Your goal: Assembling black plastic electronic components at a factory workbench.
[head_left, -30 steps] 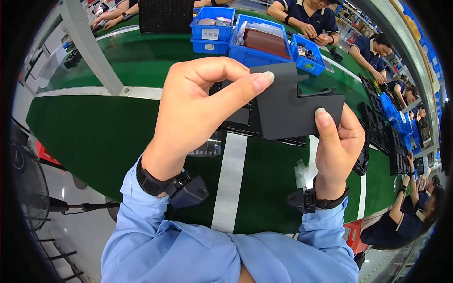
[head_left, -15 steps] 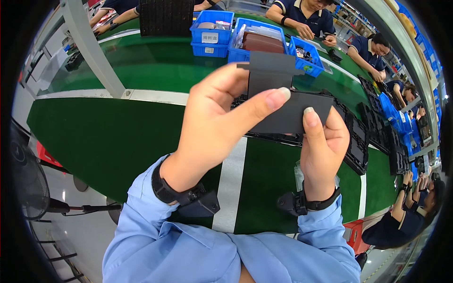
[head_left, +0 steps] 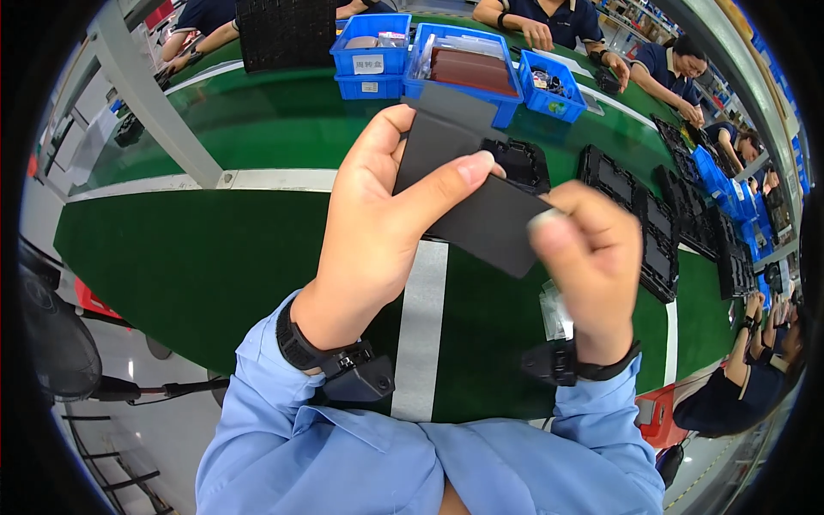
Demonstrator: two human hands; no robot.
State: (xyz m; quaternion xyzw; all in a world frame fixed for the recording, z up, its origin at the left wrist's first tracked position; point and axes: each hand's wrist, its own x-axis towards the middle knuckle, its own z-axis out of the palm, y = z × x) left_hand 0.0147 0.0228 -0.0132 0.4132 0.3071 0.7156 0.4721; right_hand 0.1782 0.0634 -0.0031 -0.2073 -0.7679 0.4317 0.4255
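While the left hand (head_left: 373,219) clamps the dark grey sheet (head_left: 496,225) between thumb and fingers, the sheet's right corner is at the fingertips of the blurred right hand (head_left: 596,257); whether these grip it cannot be told. A black tray (head_left: 528,161) lies beyond the left fingertips, clear plastic (head_left: 554,311) below the right thumb.

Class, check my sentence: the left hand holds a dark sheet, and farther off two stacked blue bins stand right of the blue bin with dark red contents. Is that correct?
Not quite: in the head view, the two stacked blue bins stand left of the blue bin with dark red contents, not right. The left hand does hold a dark sheet.
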